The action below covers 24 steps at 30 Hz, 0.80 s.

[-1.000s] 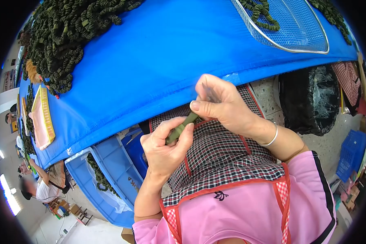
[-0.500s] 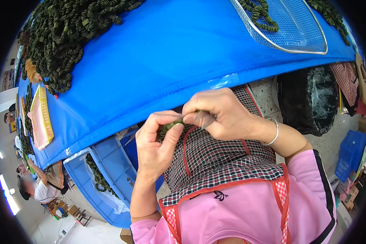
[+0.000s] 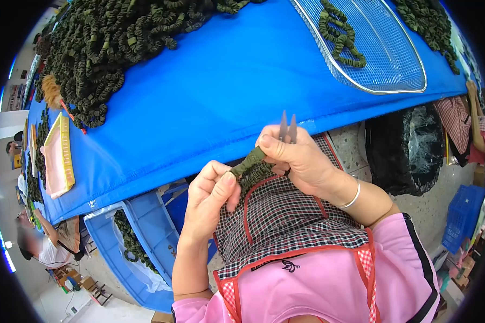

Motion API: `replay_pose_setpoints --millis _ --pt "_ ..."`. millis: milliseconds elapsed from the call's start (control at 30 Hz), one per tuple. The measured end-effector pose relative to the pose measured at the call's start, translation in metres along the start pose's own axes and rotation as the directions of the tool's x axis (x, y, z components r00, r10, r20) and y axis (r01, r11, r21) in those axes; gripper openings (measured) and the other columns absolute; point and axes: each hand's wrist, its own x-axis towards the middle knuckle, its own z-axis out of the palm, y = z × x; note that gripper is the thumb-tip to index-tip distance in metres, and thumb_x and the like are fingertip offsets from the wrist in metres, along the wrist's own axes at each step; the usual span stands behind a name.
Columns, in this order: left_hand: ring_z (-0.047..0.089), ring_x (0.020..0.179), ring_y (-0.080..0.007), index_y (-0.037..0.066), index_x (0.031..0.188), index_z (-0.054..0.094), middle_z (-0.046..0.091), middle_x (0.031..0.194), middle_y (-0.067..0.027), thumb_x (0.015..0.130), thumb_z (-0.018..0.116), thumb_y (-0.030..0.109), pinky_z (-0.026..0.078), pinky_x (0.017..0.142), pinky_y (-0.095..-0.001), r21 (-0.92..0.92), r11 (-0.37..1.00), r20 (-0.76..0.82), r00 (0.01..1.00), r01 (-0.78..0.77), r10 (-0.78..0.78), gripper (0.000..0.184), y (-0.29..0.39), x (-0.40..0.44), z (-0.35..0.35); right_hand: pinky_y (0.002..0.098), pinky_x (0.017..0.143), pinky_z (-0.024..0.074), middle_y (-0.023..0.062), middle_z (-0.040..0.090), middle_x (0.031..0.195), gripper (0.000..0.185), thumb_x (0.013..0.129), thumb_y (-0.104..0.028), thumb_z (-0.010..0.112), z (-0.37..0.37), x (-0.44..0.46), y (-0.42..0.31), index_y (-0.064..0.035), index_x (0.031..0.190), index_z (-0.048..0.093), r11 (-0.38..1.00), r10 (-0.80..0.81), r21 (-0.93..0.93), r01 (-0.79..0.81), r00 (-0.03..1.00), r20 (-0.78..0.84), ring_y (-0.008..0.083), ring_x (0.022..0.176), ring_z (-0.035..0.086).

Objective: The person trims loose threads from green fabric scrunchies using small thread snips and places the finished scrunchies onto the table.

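Between my two hands is a dark green gathered fabric band point(image 3: 250, 163), its smooth part stretched above the ruffled part. My left hand point(image 3: 211, 192) pinches its lower left end between thumb and fingers. My right hand point(image 3: 293, 156) grips the upper right end with thumb and forefinger. Small pointed metal snips point(image 3: 287, 129) are also held in my right hand, two blades sticking up past the fingers. Both hands are over the checked apron, just off the front edge of the blue table point(image 3: 210, 81).
A big heap of green bands point(image 3: 102, 48) lies at the back left. A wire basket point(image 3: 385, 54) holds some bands at the back right. Near the left edge are a pink and yellow tray point(image 3: 59, 156) and a person point(image 3: 48, 247). Blue crates point(image 3: 151, 226) stand below the table.
The band, mostly hidden by the fingers half a second ago, now shows stretched between my hands. The snips' blades have turned upward. The view has shifted slightly, showing more of the heap.
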Motion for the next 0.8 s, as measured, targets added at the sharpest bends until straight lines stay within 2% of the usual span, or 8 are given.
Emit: replay_pose_setpoints --millis 67,100,200,333,433,500,633,800 --pt "0.042 0.054 -0.0068 0.003 0.090 0.048 0.051 0.064 -0.0002 0.088 0.050 0.021 0.036 0.055 -0.0202 0.045 0.995 -0.037 0.996 -0.084 0.085 0.018 -0.003 0.003 0.005 0.0193 0.046 0.0245 -0.0051 0.040 0.060 0.024 0.083 -0.031 0.058 0.001 0.002 -0.002 -0.0099 0.071 0.052 0.999 0.035 -0.041 -0.034 0.999 0.011 0.0039 0.053 0.032" --pt "0.042 0.055 -0.0070 0.003 0.092 0.048 0.051 0.065 -0.0003 0.088 0.050 0.021 0.036 0.055 -0.0206 0.053 0.994 -0.062 0.993 -0.097 0.101 0.019 -0.003 0.004 0.006 0.0189 0.047 0.0253 -0.0056 0.041 0.061 0.023 0.084 -0.029 0.056 0.006 0.003 -0.003 -0.0090 0.072 0.053 0.968 -0.104 -0.230 0.098 0.994 -0.013 0.0031 0.054 0.033" --pt "0.037 0.053 -0.0044 0.000 0.095 0.052 0.047 0.061 0.0028 0.089 0.049 0.023 0.031 0.051 -0.0189 0.084 0.994 -0.068 0.994 -0.074 0.080 0.024 0.002 0.004 0.009 0.0209 0.048 0.0273 -0.0070 0.040 0.060 0.024 0.087 -0.020 0.053 0.009 0.009 0.005 -0.0062 0.067 0.051 0.874 -0.268 -0.422 0.239 0.963 -0.011 0.0028 0.056 0.031" --pt "0.033 0.049 -0.0020 -0.001 0.087 0.057 0.042 0.057 0.0047 0.089 0.048 0.027 0.026 0.046 -0.0175 0.202 0.979 -0.036 0.999 -0.003 0.011 0.030 0.003 -0.004 0.005 0.0205 0.048 0.0272 -0.0066 0.041 0.059 0.025 0.087 -0.019 0.053 0.002 0.010 -0.010 -0.0047 0.066 0.051 0.900 -0.208 -0.409 0.148 0.972 -0.106 0.0023 0.056 0.031" --pt "0.034 0.048 -0.0037 -0.001 0.089 0.057 0.044 0.056 0.0024 0.089 0.048 0.028 0.028 0.046 -0.0184 0.200 0.974 -0.040 0.993 -0.101 0.112 0.031 -0.007 -0.003 0.007 0.0211 0.047 0.0268 -0.0066 0.039 0.058 0.025 0.086 -0.019 0.053 0.002 0.016 0.001 -0.0043 0.066 0.051 0.868 -0.315 -0.421 0.264 0.947 -0.055 0.0023 0.056 0.031" --pt "0.036 0.052 -0.0028 -0.002 0.091 0.058 0.044 0.058 0.0034 0.090 0.047 0.025 0.027 0.048 -0.0173 0.168 0.981 -0.068 0.992 -0.094 0.106 0.029 -0.007 0.000 0.009 0.0217 0.046 0.0267 -0.0063 0.038 0.056 0.025 0.086 -0.018 0.053 0.001 0.020 0.006 -0.0033 0.066 0.050 0.806 -0.366 -0.502 0.315 0.931 -0.003 0.0025 0.055 0.030" --pt "0.037 0.054 -0.0020 -0.002 0.091 0.059 0.044 0.059 0.0046 0.090 0.047 0.023 0.028 0.048 -0.0168 -0.007 0.999 -0.056 0.998 -0.032 0.031 0.028 0.005 0.004 0.006 0.0192 0.055 0.0331 -0.0049 0.048 0.066 0.020 0.087 -0.019 0.053 0.005 0.017 0.003 -0.0038 0.074 0.054 0.821 -0.230 -0.534 0.205 0.973 0.020 0.0024 0.062 0.039" --pt "0.033 0.049 -0.0015 0.001 0.089 0.060 0.042 0.056 0.0063 0.089 0.048 0.026 0.027 0.045 -0.0173 0.277 0.961 -0.063 0.997 -0.017 0.035 0.028 0.004 0.001 0.007 0.0201 0.046 0.0271 -0.0057 0.043 0.058 0.023 0.086 -0.017 0.054 0.006 0.020 -0.007 -0.0026 0.067 0.053 0.796 -0.409 -0.504 0.335 0.912 -0.040 0.0018 0.055 0.032"
